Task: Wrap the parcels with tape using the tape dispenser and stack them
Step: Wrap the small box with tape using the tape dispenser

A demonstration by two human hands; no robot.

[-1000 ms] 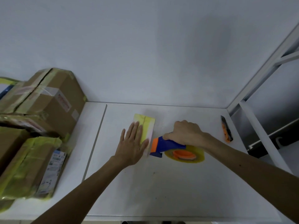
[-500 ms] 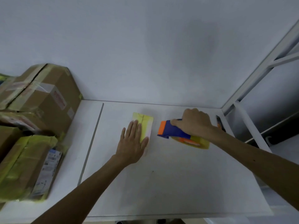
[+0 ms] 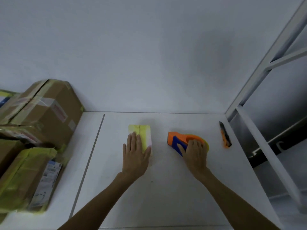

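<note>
Cutter point(image 3: 225, 134) right of tape dispenser point(image 3: 178, 138)

The light is dim and cool, even across the white counter point(image 3: 166, 188) and wall point(image 3: 132, 47). A soft grey shadow smudges the wall at upper right. Wide-angle bending curves the shelf frame point(image 3: 254, 80) at the right edge; the stacked boxes point(image 3: 49, 113) at left look slightly smeared.

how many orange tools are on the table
2: the dispenser under the right hand, and the knife near the right edge of the table. The stack at left could hide more.
</note>
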